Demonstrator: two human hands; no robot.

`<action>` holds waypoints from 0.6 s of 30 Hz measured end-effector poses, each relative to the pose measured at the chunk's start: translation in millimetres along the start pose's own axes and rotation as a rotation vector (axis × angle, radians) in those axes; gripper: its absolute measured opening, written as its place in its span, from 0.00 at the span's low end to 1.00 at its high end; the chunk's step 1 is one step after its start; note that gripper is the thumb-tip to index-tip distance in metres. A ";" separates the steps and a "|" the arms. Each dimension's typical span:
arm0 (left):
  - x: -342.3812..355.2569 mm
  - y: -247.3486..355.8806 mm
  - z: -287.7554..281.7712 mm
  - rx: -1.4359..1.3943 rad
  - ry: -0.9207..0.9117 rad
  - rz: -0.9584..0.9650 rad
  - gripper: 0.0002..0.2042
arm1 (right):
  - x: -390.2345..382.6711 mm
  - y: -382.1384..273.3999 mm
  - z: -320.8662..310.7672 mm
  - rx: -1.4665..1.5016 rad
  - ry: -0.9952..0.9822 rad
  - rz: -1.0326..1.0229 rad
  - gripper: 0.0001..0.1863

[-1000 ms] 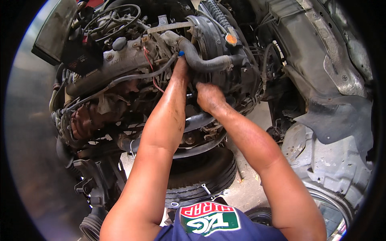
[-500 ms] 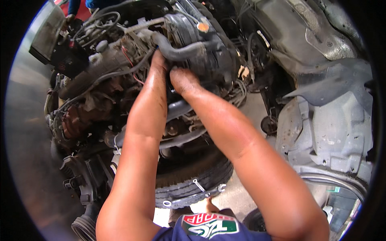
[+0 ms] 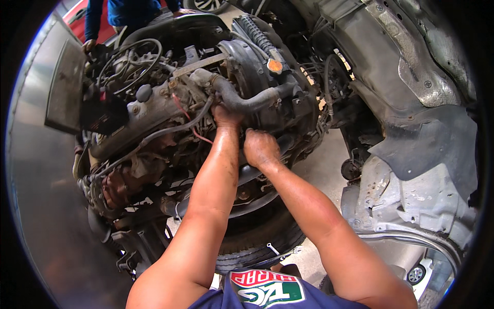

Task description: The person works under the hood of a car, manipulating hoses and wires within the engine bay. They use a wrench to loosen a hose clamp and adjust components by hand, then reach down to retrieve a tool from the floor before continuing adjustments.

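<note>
Both my arms reach into a vehicle's engine bay. My left hand [image 3: 226, 117] is pushed in beneath a thick, curved radiator hose [image 3: 242, 103], close beside the engine [image 3: 149, 110]; its fingers are hidden there. Just to the right, below the hose and by the black fan shroud [image 3: 252, 64], my right hand [image 3: 261, 146] is closed in a fist. Whatever lies inside its curled fingers is out of sight. A thin red wire [image 3: 193, 123] runs past my left wrist. An orange-topped cap [image 3: 274, 66] sits on the radiator beyond the hose.
Below my arms lies a tire [image 3: 262, 247] with a wrench [image 3: 272, 249] on it. A black battery [image 3: 103, 113] stands at the left. Sheet-metal panels [image 3: 411, 201] flank the right side. Across the bay stands another person in blue [image 3: 131, 11], one hand [image 3: 89, 45] near the engine's edge.
The view has shifted, so the engine and my hands sit lower and further right. More of the other person shows. My right fist is seen more plainly, still below the hose.
</note>
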State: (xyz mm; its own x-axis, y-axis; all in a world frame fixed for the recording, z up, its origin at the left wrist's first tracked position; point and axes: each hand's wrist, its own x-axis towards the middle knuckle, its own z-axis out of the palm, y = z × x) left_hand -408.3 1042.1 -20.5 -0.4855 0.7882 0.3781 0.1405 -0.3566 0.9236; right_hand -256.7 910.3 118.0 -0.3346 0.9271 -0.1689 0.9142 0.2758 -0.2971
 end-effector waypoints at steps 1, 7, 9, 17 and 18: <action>-0.2 -6.2 -2.1 0.321 0.022 0.095 0.20 | 1.0 -1.1 0.2 -0.016 0.025 -0.026 0.09; -3.8 -30.5 -1.0 -1.065 0.137 -0.507 0.18 | 5.4 0.4 -4.2 0.051 -0.065 -0.045 0.09; -4.3 -24.5 1.9 -1.441 0.141 -0.484 0.16 | 5.8 2.1 -3.2 0.060 -0.078 -0.066 0.08; -8.0 38.7 -12.8 -1.120 0.065 -0.790 0.15 | 8.6 6.0 -15.4 0.106 -0.050 -0.182 0.07; -5.4 42.7 -12.5 -1.093 0.057 -0.814 0.14 | 9.6 7.4 -16.9 0.130 -0.077 -0.185 0.08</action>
State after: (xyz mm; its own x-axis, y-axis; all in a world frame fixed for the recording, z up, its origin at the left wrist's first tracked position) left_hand -410.5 1016.4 16.1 -0.1404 0.9521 -0.2718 -0.9354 -0.0376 0.3516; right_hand -249.3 925.5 130.0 -0.5150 0.8402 -0.1701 0.8000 0.3998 -0.4474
